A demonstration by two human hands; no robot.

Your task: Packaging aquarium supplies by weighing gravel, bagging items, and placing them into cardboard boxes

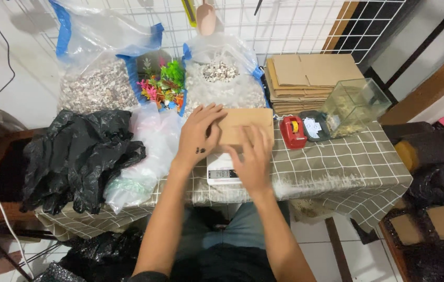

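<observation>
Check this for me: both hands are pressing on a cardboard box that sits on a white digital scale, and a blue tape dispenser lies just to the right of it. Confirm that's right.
Not quite. The tape dispenser is red, not blue, as the head view shows. The rest stands: the left hand and the right hand are both on the cardboard box, which sits on the white digital scale, and the dispenser lies just to the right of it.

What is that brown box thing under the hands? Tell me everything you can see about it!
The cardboard box is plain brown, flat-topped and looks closed, with no pictures showing. It sits on a small white scale whose little screen is lit, on the checked tablecloth. The left hand lies flat on its left part and the right hand presses on its near edge. Behind it stands a clear bag of pebbles; a red tape dispenser is beside it on the right.
</observation>
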